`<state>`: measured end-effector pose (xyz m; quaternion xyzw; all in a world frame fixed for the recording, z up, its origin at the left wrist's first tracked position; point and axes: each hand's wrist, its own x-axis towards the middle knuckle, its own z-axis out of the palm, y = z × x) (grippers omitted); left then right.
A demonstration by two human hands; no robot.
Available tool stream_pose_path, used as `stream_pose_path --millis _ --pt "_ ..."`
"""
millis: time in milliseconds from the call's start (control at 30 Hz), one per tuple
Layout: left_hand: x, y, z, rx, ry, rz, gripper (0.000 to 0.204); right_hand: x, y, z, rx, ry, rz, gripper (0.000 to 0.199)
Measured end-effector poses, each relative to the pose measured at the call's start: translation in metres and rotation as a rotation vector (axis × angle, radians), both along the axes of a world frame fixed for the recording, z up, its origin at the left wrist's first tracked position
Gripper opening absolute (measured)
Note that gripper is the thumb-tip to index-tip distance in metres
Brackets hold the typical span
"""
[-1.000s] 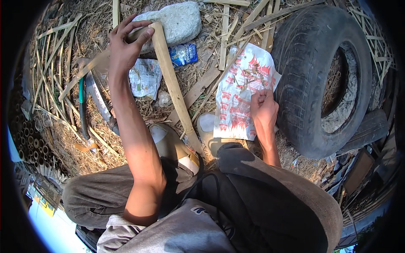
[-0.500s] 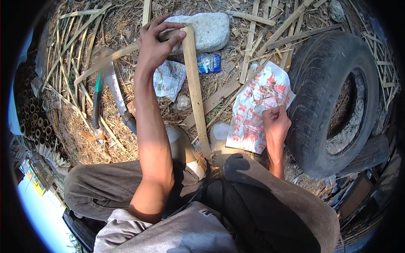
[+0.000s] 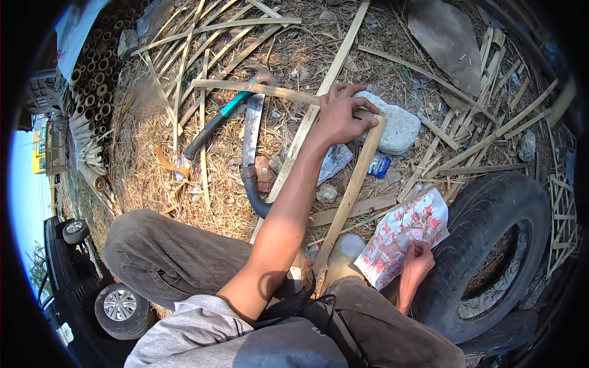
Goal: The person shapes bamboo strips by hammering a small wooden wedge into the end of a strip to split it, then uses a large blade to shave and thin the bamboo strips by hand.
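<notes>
My left hand [image 3: 345,115] grips a corner where two flat wooden strips meet, over a pale stone block [image 3: 399,130]. One strip [image 3: 353,193] runs from there down toward my feet; the other strip [image 3: 270,90] reaches out to the left. My right hand [image 3: 418,260] is over a white sheet of paper with red print [image 3: 383,253], its fingertips pinched together. Thin brownish pieces that look like small nails [image 3: 423,222] are scattered on the paper. Whatever the right fingertips hold, if anything, is too small to make out.
A claw hammer with a teal-and-black handle [image 3: 228,111] and a machete [image 3: 251,132] lie to the left. A tire [image 3: 451,282] lies close on the right. Loose strips [image 3: 343,52] litter the straw-covered ground; a blue wrapper [image 3: 379,164] is near the stone.
The view has swung left, bringing the hammer, machete and a parked vehicle further in. My left hand keeps its hold on the strips' corner; my right hand stays pinched at the paper.
</notes>
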<state>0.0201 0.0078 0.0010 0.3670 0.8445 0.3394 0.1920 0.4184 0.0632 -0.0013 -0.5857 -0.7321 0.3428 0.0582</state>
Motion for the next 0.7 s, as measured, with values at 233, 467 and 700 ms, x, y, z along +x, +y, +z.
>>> stream_pose_path --millis 233,467,700 --pt "-0.002 -0.005 0.001 0.025 -0.019 0.002 0.029 -0.032 -0.008 0.036 -0.032 -0.098 -0.054 0.013" --pt "0.000 -0.006 -0.003 0.032 -0.030 0.014 0.028 -0.028 -0.005 0.048 0.112 0.012 0.056 0.013" --pt "0.001 -0.004 0.005 0.063 -0.012 0.025 0.027 -0.053 0.017 0.080 0.131 0.131 0.139 0.012"
